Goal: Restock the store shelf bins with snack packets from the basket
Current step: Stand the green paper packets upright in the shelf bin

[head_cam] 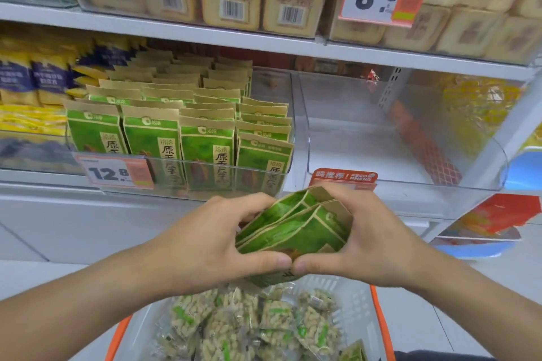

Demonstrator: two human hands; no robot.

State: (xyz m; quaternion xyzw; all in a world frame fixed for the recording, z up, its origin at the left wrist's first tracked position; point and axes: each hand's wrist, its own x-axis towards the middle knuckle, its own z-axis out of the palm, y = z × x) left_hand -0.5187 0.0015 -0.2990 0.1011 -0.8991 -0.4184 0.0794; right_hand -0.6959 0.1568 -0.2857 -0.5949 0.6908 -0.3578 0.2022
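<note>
A small stack of green and tan snack packets (pixel 296 228) is held between both hands just above the basket. My left hand (pixel 211 240) grips its left side and my right hand (pixel 372 240) its right side, thumbs touching underneath. Below them the white basket (pixel 356 311) with orange rim holds several clear packets of pale snacks (pixel 249 325). On the middle shelf, a clear bin (pixel 205 176) stands filled with rows of matching green packets (pixel 152 132). The clear bin (pixel 410 161) to its right holds almost nothing.
A 12.8 price tag (pixel 114 173) hangs on the green-packet bin. The upper shelf carries tan boxed packs (pixel 231 0) with 8.8 tags. Yellow and blue packets (pixel 32 82) fill the left bin. A red promo tag (pixel 343 179) sits under the near-empty bin.
</note>
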